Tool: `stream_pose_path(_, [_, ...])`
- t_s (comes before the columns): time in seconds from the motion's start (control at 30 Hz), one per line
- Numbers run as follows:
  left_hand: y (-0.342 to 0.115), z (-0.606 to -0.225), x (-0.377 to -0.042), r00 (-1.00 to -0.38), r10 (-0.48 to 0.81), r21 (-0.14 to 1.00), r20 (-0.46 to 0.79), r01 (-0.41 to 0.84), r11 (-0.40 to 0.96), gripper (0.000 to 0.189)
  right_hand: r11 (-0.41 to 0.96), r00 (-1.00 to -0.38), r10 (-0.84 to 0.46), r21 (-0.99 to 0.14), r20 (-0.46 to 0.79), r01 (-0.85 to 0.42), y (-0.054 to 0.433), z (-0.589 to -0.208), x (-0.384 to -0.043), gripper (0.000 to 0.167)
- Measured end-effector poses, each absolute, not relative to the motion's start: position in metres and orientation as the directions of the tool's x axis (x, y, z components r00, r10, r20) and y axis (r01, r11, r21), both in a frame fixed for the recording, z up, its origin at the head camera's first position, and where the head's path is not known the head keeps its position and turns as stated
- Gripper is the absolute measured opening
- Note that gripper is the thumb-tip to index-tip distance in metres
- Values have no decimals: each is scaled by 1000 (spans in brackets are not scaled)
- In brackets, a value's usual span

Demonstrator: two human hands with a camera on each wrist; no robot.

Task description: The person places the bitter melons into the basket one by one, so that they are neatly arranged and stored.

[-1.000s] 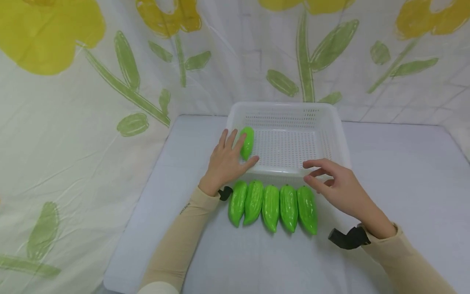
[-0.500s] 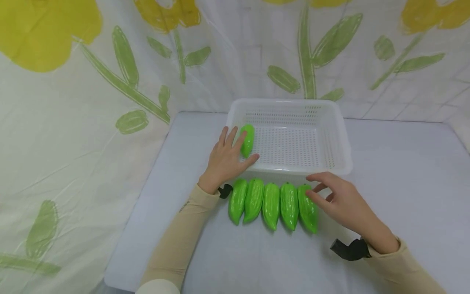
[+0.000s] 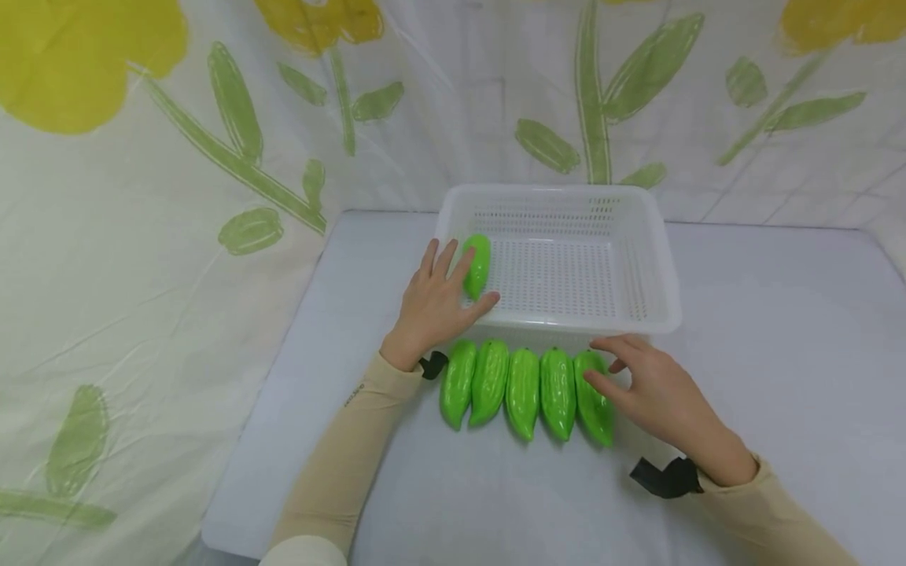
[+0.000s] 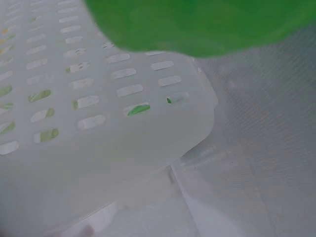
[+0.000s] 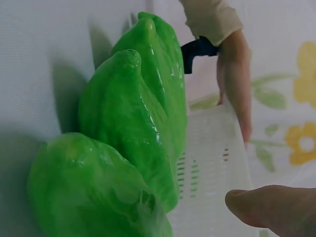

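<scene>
In the head view, several glossy green, ridged, tapering vegetables, like toy bitter melons, lie in a row (image 3: 523, 393) on the table. One more green vegetable (image 3: 478, 263) lies at the left inside a white plastic basket (image 3: 661, 314). My left hand (image 3: 435, 306) spreads its fingers over the basket's left side, partly covering that vegetable; whether it touches it I cannot tell. My right hand (image 3: 654, 385) hovers at the rightmost vegetable (image 3: 593, 401) of the row, thumb and forefinger apart, gripping nothing. The right wrist view has the thumb (image 5: 269, 205) apart from the nearest vegetable (image 5: 94, 192).
The perforated basket stands at the back of the white table (image 3: 764, 314), just behind the row. A curtain (image 3: 453, 102) with yellow flowers hangs behind the table. Each wrist carries a black camera mount (image 3: 665, 477). The left wrist view shows the basket's slotted side (image 4: 108, 138).
My right hand has come down and back from the basket's front rim to the rightmost vegetable of the row. My left hand stays at the basket's left side.
</scene>
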State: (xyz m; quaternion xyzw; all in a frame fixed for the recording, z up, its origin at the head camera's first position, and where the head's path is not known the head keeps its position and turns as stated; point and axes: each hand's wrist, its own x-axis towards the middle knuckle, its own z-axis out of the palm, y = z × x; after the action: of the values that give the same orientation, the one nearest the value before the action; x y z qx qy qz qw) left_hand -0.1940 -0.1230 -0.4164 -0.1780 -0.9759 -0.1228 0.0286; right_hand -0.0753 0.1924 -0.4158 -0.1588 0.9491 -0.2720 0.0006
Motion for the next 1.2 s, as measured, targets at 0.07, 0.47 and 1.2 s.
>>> stream_pose_path(0.07, [-123, -416, -194, -936, 337, 233, 99, 351, 907, 87, 806, -950, -304, -513, 67, -294, 192, -417, -76, 48])
stream_pose_path(0.47, [-124, -413, -195, -928, 352, 222, 121, 371, 902, 87, 817, -939, -344, -498, -13, -292, 192, -426, -82, 56])
stream_pose_path(1.2, [-123, -417, -194, -927, 358, 227, 110, 374, 899, 88, 789, -929, -369, -535, -22, -301, 195, -437, -85, 53])
